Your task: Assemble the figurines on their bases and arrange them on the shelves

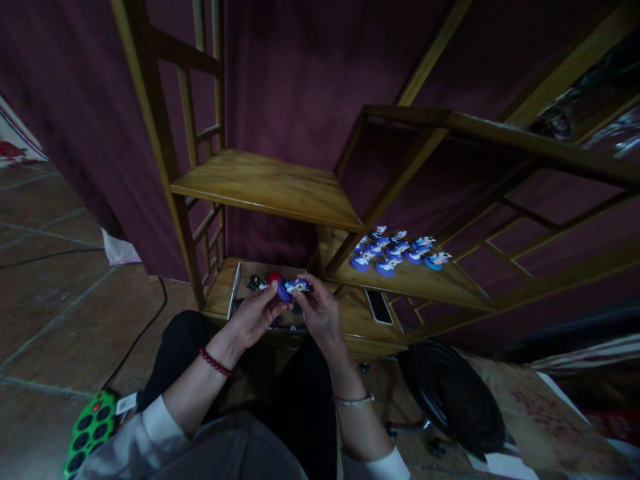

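Note:
Between my two hands is a small purple and white figurine point(296, 286) on a round purple base, tilted on its side above a shallow box. My left hand point(255, 315) pinches it at the base end. My right hand point(323, 308) has its fingers on the other end. Below them the white-edged box point(233, 291) holds a red round piece point(275, 277), a black and white figurine point(256, 283) and darker items that I cannot make out. To the right, several similar figurines point(388, 266) stand in rows on a wooden shelf.
A phone point(379, 307) lies on the low wooden board right of the box. A higher shelf point(270, 187) juts out above my hands, with slanted posts beside it. A black round stool point(453, 393) stands at right. A green power strip point(90, 433) with a cable lies on the floor at left.

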### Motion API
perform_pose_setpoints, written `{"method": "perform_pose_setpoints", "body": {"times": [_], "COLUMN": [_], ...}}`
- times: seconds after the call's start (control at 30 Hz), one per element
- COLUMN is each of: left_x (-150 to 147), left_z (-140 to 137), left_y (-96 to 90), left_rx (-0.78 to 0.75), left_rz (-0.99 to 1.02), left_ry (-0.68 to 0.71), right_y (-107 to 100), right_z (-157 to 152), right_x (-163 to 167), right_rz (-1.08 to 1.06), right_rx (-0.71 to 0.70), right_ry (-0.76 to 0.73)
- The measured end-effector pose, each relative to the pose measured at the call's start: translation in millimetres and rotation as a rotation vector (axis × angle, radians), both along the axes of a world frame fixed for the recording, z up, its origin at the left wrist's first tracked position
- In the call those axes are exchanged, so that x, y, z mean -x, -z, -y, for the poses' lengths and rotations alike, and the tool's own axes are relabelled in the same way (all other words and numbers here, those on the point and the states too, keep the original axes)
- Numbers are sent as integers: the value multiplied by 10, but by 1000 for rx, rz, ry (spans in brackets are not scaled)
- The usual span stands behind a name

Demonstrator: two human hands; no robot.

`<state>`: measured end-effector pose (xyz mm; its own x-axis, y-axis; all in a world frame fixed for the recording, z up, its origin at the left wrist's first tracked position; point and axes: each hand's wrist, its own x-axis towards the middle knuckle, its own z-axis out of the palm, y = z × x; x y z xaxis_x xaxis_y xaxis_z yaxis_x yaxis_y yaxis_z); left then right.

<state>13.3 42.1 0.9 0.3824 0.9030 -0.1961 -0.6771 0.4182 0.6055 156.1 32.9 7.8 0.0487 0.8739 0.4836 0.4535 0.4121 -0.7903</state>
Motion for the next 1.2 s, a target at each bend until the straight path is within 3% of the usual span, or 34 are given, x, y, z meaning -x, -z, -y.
{"method": "perform_pose_setpoints", "body": {"times": [0.67,1.2], "left_x": [8,-2], "left_z": [0,-10], "left_y": [58,39], "left_rx": [19,5], "left_rz": [-63,-89], "left_ry": [-31,-27], "right_y": [69,43], "right_z": [-11,13], "right_x": [32,16], "right_rz": [-136,-33], "right_rx": [114,27], "right_ry": [-5,-7]}}
